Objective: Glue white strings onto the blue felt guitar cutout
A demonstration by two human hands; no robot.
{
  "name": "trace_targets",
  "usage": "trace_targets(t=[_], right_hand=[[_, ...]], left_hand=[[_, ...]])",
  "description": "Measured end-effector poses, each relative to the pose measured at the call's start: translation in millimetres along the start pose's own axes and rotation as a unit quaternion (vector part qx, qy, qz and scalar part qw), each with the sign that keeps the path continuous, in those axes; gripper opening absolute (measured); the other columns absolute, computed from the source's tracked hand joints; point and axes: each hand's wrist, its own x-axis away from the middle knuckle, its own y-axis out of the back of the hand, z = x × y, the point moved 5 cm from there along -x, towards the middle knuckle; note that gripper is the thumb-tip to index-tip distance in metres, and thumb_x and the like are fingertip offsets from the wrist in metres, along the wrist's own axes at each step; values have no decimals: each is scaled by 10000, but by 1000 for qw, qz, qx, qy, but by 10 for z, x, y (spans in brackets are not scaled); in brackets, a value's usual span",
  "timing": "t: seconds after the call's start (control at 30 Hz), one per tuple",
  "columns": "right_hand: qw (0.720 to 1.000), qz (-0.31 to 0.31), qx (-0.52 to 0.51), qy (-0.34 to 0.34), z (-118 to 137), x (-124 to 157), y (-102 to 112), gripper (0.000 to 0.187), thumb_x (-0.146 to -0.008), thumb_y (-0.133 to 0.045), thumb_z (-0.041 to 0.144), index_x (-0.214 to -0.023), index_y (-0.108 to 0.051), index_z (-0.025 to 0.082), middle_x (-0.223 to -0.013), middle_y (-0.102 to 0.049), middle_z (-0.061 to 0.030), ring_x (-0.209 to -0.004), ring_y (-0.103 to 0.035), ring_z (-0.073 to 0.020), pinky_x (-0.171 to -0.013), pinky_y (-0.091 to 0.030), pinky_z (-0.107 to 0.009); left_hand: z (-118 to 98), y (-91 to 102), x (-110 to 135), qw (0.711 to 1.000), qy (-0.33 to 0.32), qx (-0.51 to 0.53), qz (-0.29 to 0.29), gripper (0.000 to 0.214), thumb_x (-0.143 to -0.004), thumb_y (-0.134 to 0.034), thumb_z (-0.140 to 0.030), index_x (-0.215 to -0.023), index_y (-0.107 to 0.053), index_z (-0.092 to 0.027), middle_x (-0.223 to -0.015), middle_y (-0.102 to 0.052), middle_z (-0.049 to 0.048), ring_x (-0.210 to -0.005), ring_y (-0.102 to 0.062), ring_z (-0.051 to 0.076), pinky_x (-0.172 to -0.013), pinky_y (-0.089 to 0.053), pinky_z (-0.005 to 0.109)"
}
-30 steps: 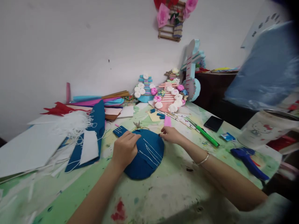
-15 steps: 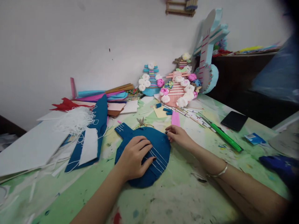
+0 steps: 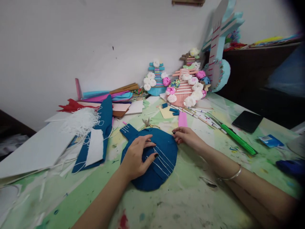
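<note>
A dark blue foam cut-out (image 3: 164,165) shaped like a guitar body lies flat on the paint-stained green table (image 3: 181,203), with white strings across it. My left hand (image 3: 137,156) rests on it with fingers spread, pressing it down. At the cut-out's right edge my right hand (image 3: 186,136) has its fingers pinched together on something thin I cannot make out. Small scissors (image 3: 146,122) lie just behind the cut-out.
Sheets of white and coloured foam (image 3: 95,140) and a tangle of white string (image 3: 81,121) fill the left. Flower-covered craft models (image 3: 183,89) stand at the back wall. A green marker (image 3: 235,138), several pens, a black phone (image 3: 247,121) and a blue glue gun (image 3: 290,167) lie to the right.
The view has tilted and shifted. My left hand has slid down onto the middle of the blue cut-out and spread its fingers. My right hand has stayed at the right edge.
</note>
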Motion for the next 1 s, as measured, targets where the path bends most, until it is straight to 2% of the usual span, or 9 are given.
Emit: trace_targets(t=[0.13,0.23,0.33,0.47,0.63,0.7,0.8,0.9,1.0], right_hand=[[999,52,-9,-4,-18,22,-55,54,-742,-628,174,-774,-649,135,-474,-535,39,-424,-465,-80,-406,-335,-191],[995,100,-24,-12,-58,79,-144,149,-719,-683,285,-737,-653,140,-472,-524,46,-382,-410,-69,-367,-277,-200],[990,125,-62,-12,-51,168,-231,232,-691,-708,363,-775,-625,164,-579,-592,24,-442,-487,-94,-406,-350,-207],[987,101,-124,32,78,272,-248,321,-668,-717,433,-824,-560,201,-710,-611,22,-576,-546,-112,-514,-431,-221],[972,23,-201,117,251,344,-116,361,-683,-720,462,-865,-512,231,-733,-569,46,-586,-515,-105,-522,-453,-221],[964,1,-224,144,294,367,-72,355,-693,-722,452,-880,-510,237,-751,-586,39,-582,-519,-112,-513,-464,-234],[957,-19,-238,166,330,402,-53,357,-703,-718,452,-895,-502,243,-804,-631,18,-600,-551,-125,-525,-485,-253],[953,-37,-238,184,344,441,-67,371,-710,-717,449,-929,-494,248,-866,-658,-1,-637,-588,-141,-548,-512,-275],[952,-47,-227,201,342,484,-96,369,-728,-704,441,-960,-483,256,-915,-657,-9,-678,-606,-156,-569,-531,-298]], left_hand=[[23,12,-7,998,26,56,-18,433,-847,-563,-228,-1250,-408,-192,-998,-690,76,-1029,-595,238,-933,-440,424],[39,40,-23,990,61,115,-51,326,-859,-560,-234,-1170,-475,-186,-909,-702,70,-975,-626,226,-913,-456,415],[82,82,-32,973,116,177,-91,243,-869,-560,-264,-1094,-522,-179,-864,-705,68,-927,-649,214,-902,-466,397],[151,251,-2,942,148,206,-222,300,-865,-566,-276,-1143,-499,-187,-1097,-646,103,-1057,-610,218,-957,-448,387],[140,486,70,913,161,88,-365,491,-817,-624,-328,-1245,-418,-205,-1308,-464,132,-1260,-436,261,-1057,-355,453],[120,484,68,906,196,82,-366,641,-766,-681,-337,-1303,-354,-213,-1392,-368,148,-1326,-342,292,-1089,-301,500],[109,317,34,883,256,234,-316,830,-719,-722,-324,-1371,-217,-240,-1472,-257,173,-1321,-361,318,-1040,-377,512],[31,69,-13,836,271,414,-237,839,-731,-708,-294,-1382,-180,-253,-1444,-328,184,-1223,-500,294,-969,-472,461],[-56,-53,-18,809,265,482,-210,853,-736,-707,-239,-1391,-161,-270,-1409,-402,172,-1163,-561,270,-968,-485,449]])
